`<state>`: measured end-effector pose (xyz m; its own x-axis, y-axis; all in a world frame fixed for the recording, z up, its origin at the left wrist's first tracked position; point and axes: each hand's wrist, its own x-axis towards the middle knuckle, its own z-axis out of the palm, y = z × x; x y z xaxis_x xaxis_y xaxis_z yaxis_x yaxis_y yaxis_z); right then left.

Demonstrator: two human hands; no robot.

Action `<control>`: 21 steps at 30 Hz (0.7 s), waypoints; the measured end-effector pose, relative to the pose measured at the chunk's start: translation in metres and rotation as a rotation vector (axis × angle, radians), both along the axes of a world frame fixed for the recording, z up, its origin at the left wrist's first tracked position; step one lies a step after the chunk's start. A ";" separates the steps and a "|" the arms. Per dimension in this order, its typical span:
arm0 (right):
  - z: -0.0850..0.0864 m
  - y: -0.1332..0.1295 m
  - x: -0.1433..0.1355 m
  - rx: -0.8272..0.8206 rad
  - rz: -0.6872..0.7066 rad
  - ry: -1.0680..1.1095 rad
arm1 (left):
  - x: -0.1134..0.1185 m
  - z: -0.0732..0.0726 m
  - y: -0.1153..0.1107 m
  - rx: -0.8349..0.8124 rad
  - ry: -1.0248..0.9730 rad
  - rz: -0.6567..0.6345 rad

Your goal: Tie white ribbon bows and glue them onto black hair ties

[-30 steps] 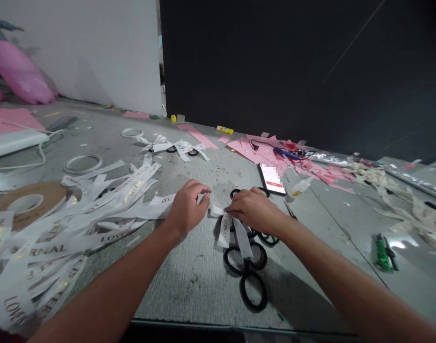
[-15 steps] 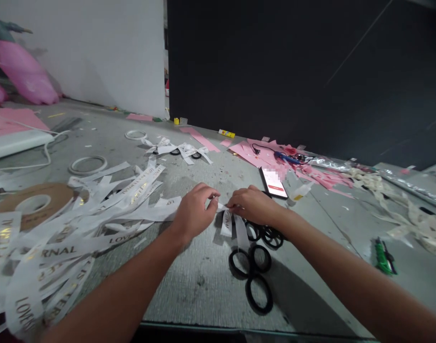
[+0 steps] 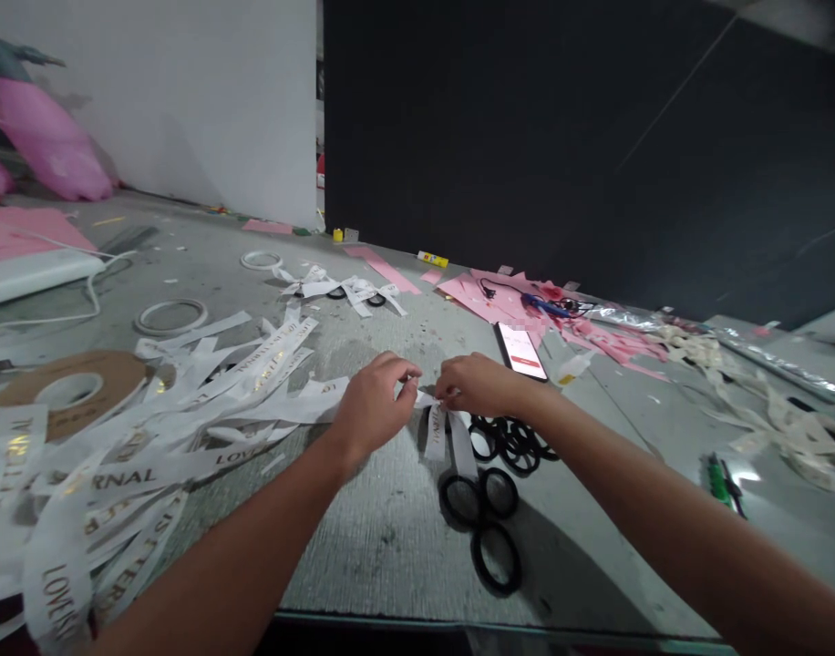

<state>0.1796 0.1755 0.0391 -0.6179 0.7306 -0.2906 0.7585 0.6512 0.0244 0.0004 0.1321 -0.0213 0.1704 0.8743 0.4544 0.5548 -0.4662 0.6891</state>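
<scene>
My left hand (image 3: 378, 401) is closed in a pinch on one side of a short white printed ribbon (image 3: 436, 433). Facing it, my right hand (image 3: 478, 383) has its fingers closed on the same ribbon, which appears looped or knotted between the two. Its two tails hang toward me; one bears dark lettering. Below them lie several black rings (image 3: 496, 558), perhaps hair ties, and a cluster of more black rings (image 3: 517, 445) sits beside my right wrist. The exact knot is hidden by my fingers.
At left lies a heap of white lettered ribbons (image 3: 205, 456) beside a brown cardboard ribbon spool (image 3: 117, 375). Several ribbon bows (image 3: 355, 290) sit farther back. A phone (image 3: 523, 351), pink paper scraps (image 3: 489, 296) and a green-handled tool (image 3: 718, 481) are on the right.
The hanging tails have shifted slightly and the lettered one now hangs straighter. My right hand has moved slightly; the left stays nearly still. The view has turned a little.
</scene>
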 end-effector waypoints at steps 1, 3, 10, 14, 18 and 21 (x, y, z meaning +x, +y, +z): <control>0.000 0.000 0.000 -0.005 0.006 -0.003 | 0.000 0.000 0.000 -0.002 0.002 -0.001; 0.000 0.001 0.000 -0.019 0.022 -0.012 | 0.000 0.000 0.000 -0.001 0.006 -0.007; -0.001 0.020 0.001 0.001 0.040 -0.045 | 0.001 0.003 -0.002 0.002 -0.011 -0.018; 0.002 0.058 -0.005 0.067 0.043 -0.074 | 0.003 0.003 -0.006 -0.005 -0.005 -0.060; 0.000 0.112 -0.017 0.144 0.022 -0.128 | 0.006 -0.001 -0.008 -0.023 0.040 -0.105; -0.006 0.157 -0.022 0.193 -0.019 -0.173 | 0.007 -0.006 -0.007 -0.057 0.093 -0.147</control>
<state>0.1576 0.3329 0.0329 -0.5563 0.7940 -0.2451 0.7444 0.6073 0.2776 0.0078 0.1246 -0.0270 0.3370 0.8607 0.3816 0.5460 -0.5089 0.6655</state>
